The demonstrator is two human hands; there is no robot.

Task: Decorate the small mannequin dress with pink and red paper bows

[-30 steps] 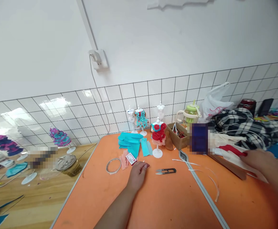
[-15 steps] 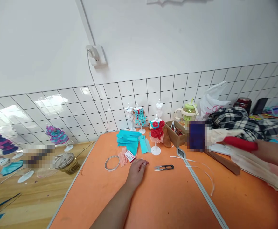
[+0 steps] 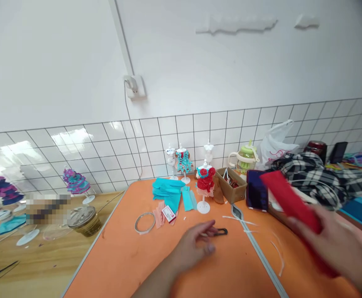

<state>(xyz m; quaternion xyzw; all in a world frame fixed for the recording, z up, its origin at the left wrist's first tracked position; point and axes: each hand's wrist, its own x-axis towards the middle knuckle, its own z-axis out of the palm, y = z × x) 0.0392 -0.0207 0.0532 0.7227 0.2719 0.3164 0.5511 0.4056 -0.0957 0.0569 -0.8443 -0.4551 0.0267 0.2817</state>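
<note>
My right hand [image 3: 339, 248] is closed on a strip of red fabric [image 3: 288, 200] and holds it above the right side of the orange table [image 3: 131, 256]. My left hand [image 3: 196, 246] hovers over the table's middle, blurred, fingers loosely curled over small black snips [image 3: 221, 231]; whether it touches them I cannot tell. Just behind stands a small white mannequin in a red rosette dress [image 3: 205, 182]. Folded teal fabric [image 3: 168, 190], a small red-and-white box [image 3: 169, 214] and a tape ring [image 3: 145, 222] lie to the left.
More mini mannequins [image 3: 181, 161] stand along the tiled wall. A cardboard box [image 3: 230, 186], a green-lidded cup [image 3: 246, 157], a dark phone [image 3: 257, 194], plaid cloth [image 3: 311, 174] and a white bag [image 3: 276, 138] crowd the back right. A glass jar [image 3: 84, 219] sits on the wooden table at left.
My right hand has pulled the red strip out of the cloth pile and lifted it toward the middle. My left hand has slid right, from beside the small box to over the snips.
</note>
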